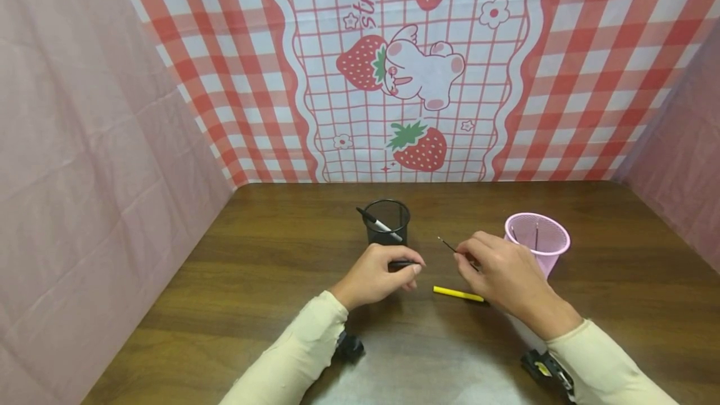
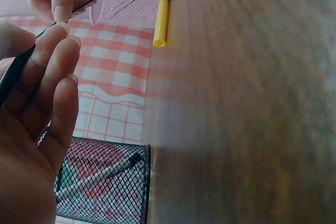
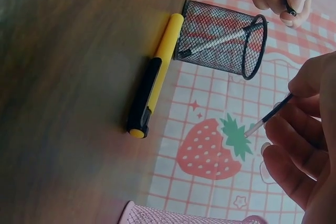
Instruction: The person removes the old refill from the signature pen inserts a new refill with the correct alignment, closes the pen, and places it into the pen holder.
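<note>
My left hand (image 1: 378,275) pinches a black pen barrel (image 1: 400,264) between thumb and fingers, just in front of the black mesh cup (image 1: 378,237). In the right wrist view, a small hole shows at the end of this barrel. To its right, my right hand (image 1: 506,277) holds a thin dark pen refill (image 3: 270,114) by thumb and fingertips. One end of the refill, with a small light tip, points toward the left hand in the head view. A yellow pen (image 1: 457,294) with a black cap (image 3: 143,95) lies on the table below and between the hands.
A black and white pen (image 1: 385,227) leans inside the black cup. Behind the right hand stands a pink mesh cup (image 1: 548,262) holding thin refills (image 1: 537,237). The wooden table (image 1: 270,255) ends at a strawberry-patterned cloth (image 1: 422,149); pink cloth hangs on both sides.
</note>
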`<state>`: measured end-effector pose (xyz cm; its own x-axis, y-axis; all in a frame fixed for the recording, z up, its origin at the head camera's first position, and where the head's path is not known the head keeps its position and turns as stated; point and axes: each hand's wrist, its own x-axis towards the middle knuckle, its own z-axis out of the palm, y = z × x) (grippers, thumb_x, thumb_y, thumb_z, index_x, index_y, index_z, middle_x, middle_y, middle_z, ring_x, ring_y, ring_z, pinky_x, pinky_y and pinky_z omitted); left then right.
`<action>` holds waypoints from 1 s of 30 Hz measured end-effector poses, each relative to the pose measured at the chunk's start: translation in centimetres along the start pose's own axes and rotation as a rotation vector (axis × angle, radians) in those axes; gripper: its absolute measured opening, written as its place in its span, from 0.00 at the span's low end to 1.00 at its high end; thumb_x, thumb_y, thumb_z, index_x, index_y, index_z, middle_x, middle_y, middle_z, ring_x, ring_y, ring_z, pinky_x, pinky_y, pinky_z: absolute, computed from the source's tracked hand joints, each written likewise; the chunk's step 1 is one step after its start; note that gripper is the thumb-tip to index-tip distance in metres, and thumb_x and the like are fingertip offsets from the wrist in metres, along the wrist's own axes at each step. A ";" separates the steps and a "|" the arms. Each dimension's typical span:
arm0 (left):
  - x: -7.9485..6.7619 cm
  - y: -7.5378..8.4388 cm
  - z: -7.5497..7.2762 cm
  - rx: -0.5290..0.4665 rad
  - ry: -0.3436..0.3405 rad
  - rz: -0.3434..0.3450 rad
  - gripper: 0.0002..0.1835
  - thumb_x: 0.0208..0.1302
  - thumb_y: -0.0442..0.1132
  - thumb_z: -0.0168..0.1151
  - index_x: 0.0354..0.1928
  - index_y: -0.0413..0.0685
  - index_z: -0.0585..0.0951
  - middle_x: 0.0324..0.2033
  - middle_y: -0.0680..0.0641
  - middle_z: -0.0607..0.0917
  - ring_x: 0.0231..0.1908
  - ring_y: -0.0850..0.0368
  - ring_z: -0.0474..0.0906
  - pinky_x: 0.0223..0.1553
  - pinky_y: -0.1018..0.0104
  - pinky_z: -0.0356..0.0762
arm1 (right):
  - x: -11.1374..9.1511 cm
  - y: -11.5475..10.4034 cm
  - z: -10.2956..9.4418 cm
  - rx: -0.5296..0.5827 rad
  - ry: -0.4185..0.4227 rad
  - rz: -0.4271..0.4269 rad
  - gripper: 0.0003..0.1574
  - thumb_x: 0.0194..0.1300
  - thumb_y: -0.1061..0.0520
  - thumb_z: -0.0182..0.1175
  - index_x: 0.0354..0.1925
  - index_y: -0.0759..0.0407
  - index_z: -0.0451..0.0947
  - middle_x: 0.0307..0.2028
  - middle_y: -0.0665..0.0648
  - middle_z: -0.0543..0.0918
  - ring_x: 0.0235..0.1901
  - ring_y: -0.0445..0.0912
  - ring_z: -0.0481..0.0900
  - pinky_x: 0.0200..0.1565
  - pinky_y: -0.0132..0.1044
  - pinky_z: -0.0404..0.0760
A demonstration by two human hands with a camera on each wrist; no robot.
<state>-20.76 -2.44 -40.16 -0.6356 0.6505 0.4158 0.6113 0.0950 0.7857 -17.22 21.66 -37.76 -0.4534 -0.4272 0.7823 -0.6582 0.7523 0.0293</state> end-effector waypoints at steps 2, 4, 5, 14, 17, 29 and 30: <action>0.0 0.0 0.0 0.000 -0.001 0.000 0.06 0.64 0.38 0.58 0.40 0.48 0.81 0.20 0.54 0.82 0.21 0.57 0.83 0.26 0.67 0.81 | -0.1 0.1 0.0 -0.002 -0.003 -0.001 0.03 0.50 0.54 0.59 0.26 0.50 0.79 0.23 0.41 0.75 0.19 0.34 0.70 0.16 0.33 0.69; 0.0 0.0 0.0 0.001 0.000 -0.003 0.06 0.64 0.39 0.58 0.40 0.48 0.81 0.20 0.54 0.82 0.21 0.57 0.82 0.26 0.68 0.81 | -0.2 0.2 0.1 -0.005 -0.009 0.001 0.03 0.50 0.54 0.60 0.26 0.50 0.79 0.23 0.41 0.75 0.19 0.34 0.70 0.15 0.33 0.69; 0.0 0.0 0.0 0.001 0.001 -0.004 0.06 0.64 0.39 0.58 0.41 0.48 0.81 0.20 0.54 0.82 0.22 0.58 0.82 0.26 0.68 0.81 | -0.2 0.3 0.1 -0.009 -0.015 0.005 0.03 0.50 0.54 0.60 0.26 0.50 0.79 0.23 0.41 0.75 0.19 0.34 0.70 0.15 0.33 0.69; 0.0 -0.1 0.0 0.000 -0.001 -0.017 0.06 0.64 0.39 0.58 0.41 0.48 0.81 0.20 0.55 0.82 0.22 0.57 0.83 0.26 0.68 0.81 | -0.6 0.8 0.2 -0.031 -0.073 0.044 0.03 0.51 0.53 0.60 0.27 0.50 0.79 0.23 0.41 0.75 0.19 0.34 0.69 0.16 0.34 0.69; 0.0 -0.1 0.0 0.001 0.003 -0.013 0.06 0.64 0.39 0.58 0.41 0.48 0.81 0.20 0.54 0.82 0.22 0.57 0.83 0.26 0.68 0.81 | -0.7 0.9 0.3 -0.031 -0.076 0.048 0.03 0.51 0.53 0.60 0.27 0.50 0.79 0.24 0.41 0.75 0.19 0.35 0.69 0.16 0.34 0.69; -0.2 -0.2 -0.1 0.013 0.007 0.015 0.07 0.65 0.37 0.57 0.42 0.46 0.80 0.21 0.52 0.82 0.22 0.57 0.83 0.27 0.69 0.81 | -1.2 1.1 0.7 -0.058 -0.133 0.077 0.03 0.50 0.53 0.61 0.26 0.49 0.79 0.23 0.41 0.74 0.17 0.35 0.67 0.16 0.33 0.67; -0.2 -0.2 -0.1 0.016 0.008 0.017 0.07 0.65 0.37 0.57 0.42 0.46 0.80 0.21 0.52 0.82 0.22 0.57 0.82 0.27 0.69 0.81 | -1.2 1.1 0.7 -0.061 -0.143 0.081 0.03 0.50 0.53 0.61 0.26 0.48 0.79 0.23 0.41 0.74 0.17 0.35 0.67 0.16 0.33 0.67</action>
<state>-20.83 -2.68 -40.34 -0.6287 0.6460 0.4330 0.6295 0.0959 0.7710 -17.86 22.62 -39.10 -0.5875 -0.4276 0.6870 -0.5800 0.8146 0.0110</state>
